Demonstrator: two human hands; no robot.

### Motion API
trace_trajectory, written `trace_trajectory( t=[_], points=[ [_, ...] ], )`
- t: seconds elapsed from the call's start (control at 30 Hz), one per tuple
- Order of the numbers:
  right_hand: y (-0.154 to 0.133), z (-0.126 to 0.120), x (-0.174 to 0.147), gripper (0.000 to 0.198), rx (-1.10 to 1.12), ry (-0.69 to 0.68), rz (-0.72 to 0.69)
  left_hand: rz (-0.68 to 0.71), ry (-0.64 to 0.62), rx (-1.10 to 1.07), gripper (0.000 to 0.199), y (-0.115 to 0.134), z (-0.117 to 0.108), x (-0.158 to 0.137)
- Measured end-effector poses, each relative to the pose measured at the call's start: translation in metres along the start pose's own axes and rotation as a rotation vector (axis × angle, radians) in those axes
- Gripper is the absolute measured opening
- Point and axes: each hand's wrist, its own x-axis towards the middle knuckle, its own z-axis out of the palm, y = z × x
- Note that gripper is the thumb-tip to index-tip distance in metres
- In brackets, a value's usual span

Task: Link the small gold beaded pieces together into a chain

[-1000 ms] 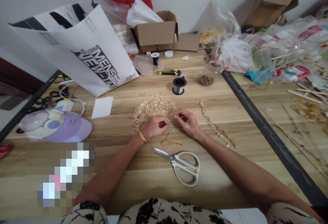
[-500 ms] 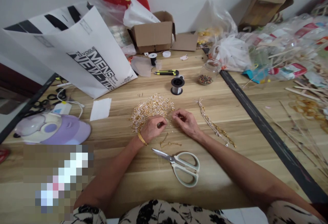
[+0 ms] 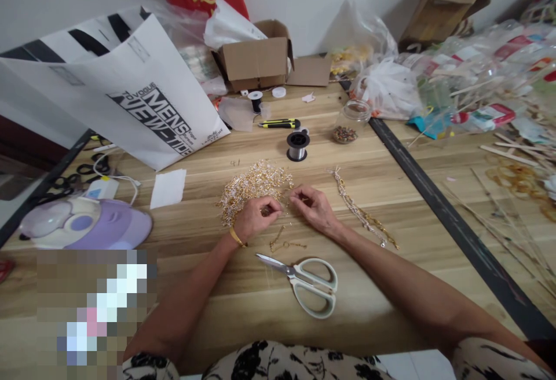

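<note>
My left hand (image 3: 259, 216) is at the lower right edge of a pile of small gold and clear beads (image 3: 247, 187), thumb and fingertips pinched together. Facing it, my right hand (image 3: 313, 206) is pinched too, its fingertips a short gap away. Whatever either pinch holds is too small to make out. Just below the hands lies a short gold chain (image 3: 286, 245). Closer to me rest scissors (image 3: 304, 281) with pale handles, blades slightly apart. Silver and gold chains (image 3: 358, 212) stretch out to the right of my right hand.
Beyond the hands stand a wire spool (image 3: 297, 147), a yellow-black utility knife (image 3: 280, 123) and a glass jar (image 3: 351, 122) of beads. A white paper bag (image 3: 160, 96) and a purple-white device (image 3: 104, 220) occupy the left. Plastic bottles and sticks crowd the right.
The view has shifted slightly, so most things appear a little further left. Both hands keep nearly the same pinched pose and place above the table.
</note>
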Motion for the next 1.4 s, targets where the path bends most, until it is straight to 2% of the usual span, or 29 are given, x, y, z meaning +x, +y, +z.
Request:
trace_trajectory(
  t=[0.2, 0.33, 0.5, 0.77, 1.1, 1.4],
  points=[
    [-0.001, 0.000, 0.000, 0.014, 0.011, -0.001, 0.010, -0.082, 0.030, -0.092, 0.006, -0.004, 0.001, 0.000],
    [-0.004, -0.001, 0.000, 0.014, 0.014, -0.009, -0.003, -0.105, 0.072, -0.059, 0.006, -0.003, 0.002, 0.000],
    [-0.006, -0.002, 0.000, 0.013, 0.017, -0.073, -0.044, -0.061, 0.130, 0.036, 0.005, -0.002, 0.003, 0.000],
    [-0.006, -0.002, 0.000, 0.013, 0.003, -0.106, -0.061, 0.015, 0.143, 0.161, 0.010, -0.001, 0.004, 0.000],
    [-0.007, -0.001, 0.000, 0.015, -0.047, -0.140, -0.039, 0.005, 0.186, 0.166, 0.009, 0.003, 0.005, -0.001],
    [-0.011, -0.002, 0.000, 0.016, -0.034, -0.162, -0.040, 0.079, 0.194, 0.202, 0.007, 0.005, 0.008, 0.000]
  ],
)
